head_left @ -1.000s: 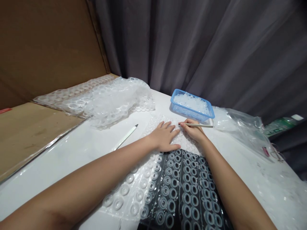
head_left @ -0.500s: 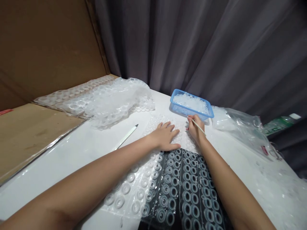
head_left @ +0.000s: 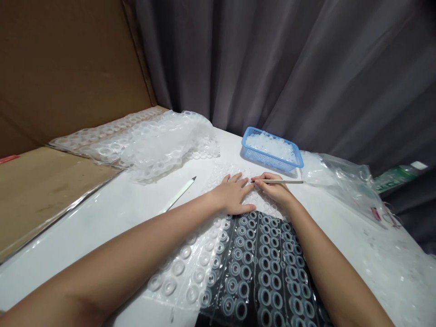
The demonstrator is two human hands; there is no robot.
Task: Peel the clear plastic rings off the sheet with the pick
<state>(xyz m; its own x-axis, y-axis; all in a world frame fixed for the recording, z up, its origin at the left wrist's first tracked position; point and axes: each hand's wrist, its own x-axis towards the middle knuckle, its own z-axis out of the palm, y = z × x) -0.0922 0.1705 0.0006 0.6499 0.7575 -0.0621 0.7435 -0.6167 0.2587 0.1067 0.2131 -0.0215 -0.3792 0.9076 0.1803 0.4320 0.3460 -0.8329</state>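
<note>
My left hand (head_left: pixel 234 195) lies flat with its fingers spread on a clear plastic sheet (head_left: pixel 200 265) covered in rows of round ring shapes. Just to its right, my right hand (head_left: pixel 272 187) pinches a thin, pale stick-like tool (head_left: pixel 289 181), whose dark tip is by the left hand's index finger. The sheet's near part lies over a black surface (head_left: pixel 255 265), where the rings stand out. Whatever is under my left palm is hidden.
A blue basket (head_left: pixel 269 159) of small translucent pieces stands beyond my hands. A white pointed tool (head_left: pixel 180 194) lies left. Crumpled ringed sheets (head_left: pixel 153 141) sit by cardboard (head_left: pixel 51 190); plastic bags (head_left: pixel 344 181) and a green bottle (head_left: pixel 397 176) are right.
My right hand has moved left from near the basket to beside my left hand, and the thin tool has swung to nearly level. My left hand has stayed in place.
</note>
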